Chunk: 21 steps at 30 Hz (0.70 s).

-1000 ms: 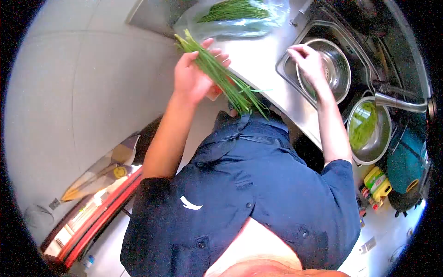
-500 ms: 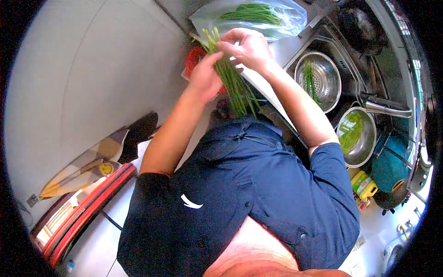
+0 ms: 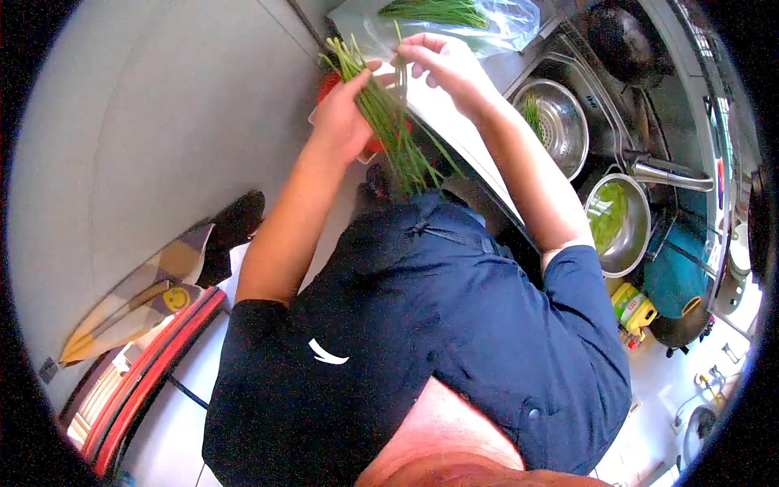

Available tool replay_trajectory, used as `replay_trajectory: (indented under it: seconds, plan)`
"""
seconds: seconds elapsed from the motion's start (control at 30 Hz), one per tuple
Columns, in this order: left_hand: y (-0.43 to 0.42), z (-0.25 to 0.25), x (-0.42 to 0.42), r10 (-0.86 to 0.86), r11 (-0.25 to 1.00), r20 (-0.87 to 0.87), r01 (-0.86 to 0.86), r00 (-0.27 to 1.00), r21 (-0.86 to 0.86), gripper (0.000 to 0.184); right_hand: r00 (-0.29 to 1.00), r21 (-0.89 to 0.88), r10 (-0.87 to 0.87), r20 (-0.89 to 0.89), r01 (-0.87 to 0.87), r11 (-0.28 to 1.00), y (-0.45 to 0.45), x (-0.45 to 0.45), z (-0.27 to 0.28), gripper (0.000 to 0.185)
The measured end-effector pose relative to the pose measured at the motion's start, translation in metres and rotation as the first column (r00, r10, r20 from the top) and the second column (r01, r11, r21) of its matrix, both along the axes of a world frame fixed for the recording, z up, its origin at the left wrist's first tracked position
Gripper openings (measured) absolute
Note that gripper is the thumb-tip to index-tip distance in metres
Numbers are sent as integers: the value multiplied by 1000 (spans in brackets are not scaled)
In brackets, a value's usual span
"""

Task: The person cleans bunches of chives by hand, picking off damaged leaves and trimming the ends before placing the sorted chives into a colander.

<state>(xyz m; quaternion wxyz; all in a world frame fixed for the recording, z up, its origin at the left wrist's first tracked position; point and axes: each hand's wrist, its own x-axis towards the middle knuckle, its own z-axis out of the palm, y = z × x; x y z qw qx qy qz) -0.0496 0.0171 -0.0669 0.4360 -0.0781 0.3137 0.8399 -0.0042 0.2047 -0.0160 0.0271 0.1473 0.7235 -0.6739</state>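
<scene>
A bundle of long green stalks (image 3: 388, 130) rests in my left hand (image 3: 342, 118), its fingers round the upper part, with the ends hanging down towards my waist. Just right of the bundle's top, my right hand (image 3: 442, 65) pinches the upper end of a few thin stalks between thumb and fingers. More green stalks (image 3: 438, 11) lie in a clear plastic bag (image 3: 510, 31) on the counter beyond my hands. In the sink, a metal colander (image 3: 570, 134) holds some green stalks at its left side.
Right of my right arm is a metal bowl (image 3: 635, 243) with light green pieces, below the faucet (image 3: 669, 174). A dark pan (image 3: 625, 40) stands at the upper right. Something red (image 3: 326, 85) sits behind my left hand. The counter edge (image 3: 479, 158) runs under my right forearm.
My right hand has come from over the colander to the bundle's top and now draws a few stalks aside. Green stalks have come into sight in the colander.
</scene>
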Motion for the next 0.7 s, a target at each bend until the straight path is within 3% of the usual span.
replay_trajectory:
  seconds: [0.13, 0.27, 0.33, 0.5, 0.53, 0.6, 0.7]
  plan:
    - [-6, 1, -7, 74, 995, 24, -73, 997, -67, 30, 996, -31, -3, -93, 0, 1000, 6, 0, 2, 29]
    - [-20, -5, -21, 83, 996, -6, -83, 997, -19, 19, 983, -78, -83, -166, 71, 994, 29, -7, -3, 30]
    - [-21, 9, -20, 106, 993, -29, -108, 994, -54, 16, 982, -137, -164, -94, 150, 979, 37, -7, 16, 22]
    - [-27, 25, -25, 0, 937, -287, -100, 958, -333, 20, 967, -76, -190, -169, 179, 981, 50, -5, 35, 22]
    - [-26, 29, -25, -61, 906, -363, -101, 930, -411, 22, 961, -147, -204, -189, 178, 973, 54, -7, 34, 21]
    - [-24, 35, -25, -97, 893, -394, -95, 914, -439, 28, 961, -59, -207, -181, 199, 978, 57, -9, 44, 21]
    - [-13, 49, -18, -215, 886, -465, -29, 859, -463, 33, 973, -71, -172, -153, 162, 984, 52, -13, 55, 21]
